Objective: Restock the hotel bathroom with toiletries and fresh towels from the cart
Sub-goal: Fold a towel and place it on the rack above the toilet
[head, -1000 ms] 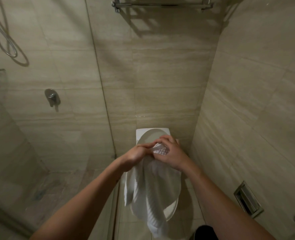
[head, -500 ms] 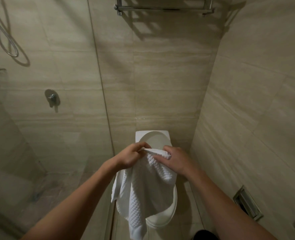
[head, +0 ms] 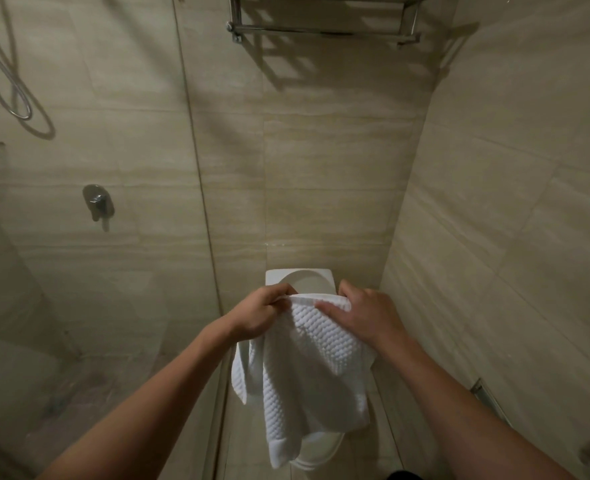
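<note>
A white waffle-textured towel [head: 314, 375] hangs in front of me above the toilet [head: 300, 282]. My left hand [head: 262, 315] pinches its top edge at the left corner. My right hand [head: 366, 313] holds the top edge at the right, thumb on the front of the cloth and fingers behind it. The towel's lower part droops in loose folds and hides most of the toilet seat. A chrome towel rack [head: 324, 26] is fixed high on the back wall, directly above.
A glass shower partition [head: 196, 188] stands at the left, with a shower valve [head: 98, 201] and hose [head: 9, 81] behind it. Tiled walls close in at the back and right. A recessed metal holder [head: 487, 396] sits low on the right wall.
My hands have drawn apart along the towel's top edge, spreading it wider. The bunched cloth now hangs flatter and broader. My view has tilted slightly, showing more of the rack.
</note>
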`<state>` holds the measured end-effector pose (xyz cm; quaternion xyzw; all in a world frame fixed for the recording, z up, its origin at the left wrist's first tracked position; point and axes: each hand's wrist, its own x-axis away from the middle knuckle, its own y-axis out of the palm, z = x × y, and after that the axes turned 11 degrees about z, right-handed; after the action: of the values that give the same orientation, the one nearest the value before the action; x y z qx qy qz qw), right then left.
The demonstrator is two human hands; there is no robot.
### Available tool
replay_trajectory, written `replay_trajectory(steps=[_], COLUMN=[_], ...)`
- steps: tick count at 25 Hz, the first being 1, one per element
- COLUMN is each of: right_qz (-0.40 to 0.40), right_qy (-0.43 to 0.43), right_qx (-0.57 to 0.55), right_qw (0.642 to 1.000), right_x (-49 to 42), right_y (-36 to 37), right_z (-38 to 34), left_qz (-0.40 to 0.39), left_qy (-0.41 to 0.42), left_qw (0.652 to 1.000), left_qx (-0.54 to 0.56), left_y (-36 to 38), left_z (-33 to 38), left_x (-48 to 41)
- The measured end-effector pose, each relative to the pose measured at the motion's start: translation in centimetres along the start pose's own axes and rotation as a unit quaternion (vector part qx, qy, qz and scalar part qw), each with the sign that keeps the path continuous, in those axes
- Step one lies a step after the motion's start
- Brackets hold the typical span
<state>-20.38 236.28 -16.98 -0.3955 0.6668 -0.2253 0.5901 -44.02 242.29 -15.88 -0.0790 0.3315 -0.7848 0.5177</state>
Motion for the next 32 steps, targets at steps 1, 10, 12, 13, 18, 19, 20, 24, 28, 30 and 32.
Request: replay_trajectory(steps=[1, 10, 12, 13, 18, 19, 20, 24, 28, 30, 32], right_qz=[-0.003, 0.007, 0.062, 0.079, 0.05, 0.057, 0.066, 0.058, 0.07, 0.075, 0.067], right_qy=[0.011, 0.246, 0.285, 0.302, 0.292, 0.287, 0.284, 0.274, 0.266, 0.26, 0.255], right_qx=[0.0, -0.256, -0.285, -0.314, -0.388, -0.382, -0.372, -0.365, -0.373, -0.373, -0.365], right_qw=[1.0, 0.935, 0.913, 0.897, 0.873, 0.876, 0.881, 0.888, 0.886, 0.888, 0.893], right_x=[0.1, 1.9, 2.2, 2.4, 3.3, 3.4, 3.4, 3.6, 3.5, 3.4, 3.4], right_y=[0.0, 0.8, 0.9, 1.1, 1.8, 2.0, 2.2, 3.0, 2.9, 2.8, 2.7], right_z=[0.2, 0.5, 0.2, 0.1, -1.0, -1.1, -1.2, -1.9, -2.8, -3.0, -3.1], left_qz=[0.0, 0.026, 0.028, 0.029, 0.03, 0.03, 0.029, 0.02, 0.019, 0.016, 0.015], left_qy=[0.002, 0.008, 0.002, 0.0, -0.006, -0.007, -0.007, 0.004, 0.008, 0.006, 0.005], left_qw=[1.0, 0.999, 0.998, 0.997, 0.995, 0.995, 0.995, 0.995, 0.997, 0.998, 0.998], left_qx=[0.004, 0.044, 0.062, 0.071, 0.097, 0.097, 0.097, 0.099, 0.07, 0.066, 0.056], left_y=[0.0, 0.3, 0.4, 0.4, 0.1, 0.0, -0.1, -0.4, -0.9, -1.1, -1.2], left_z=[0.1, 0.2, 0.2, 0.2, 0.5, 0.6, 0.7, 1.2, 1.4, 1.5, 1.4], left_x=[0.0, -0.2, 0.0, 0.1, 0.7, 0.8, 0.9, 1.5, 1.7, 1.9, 2.1])
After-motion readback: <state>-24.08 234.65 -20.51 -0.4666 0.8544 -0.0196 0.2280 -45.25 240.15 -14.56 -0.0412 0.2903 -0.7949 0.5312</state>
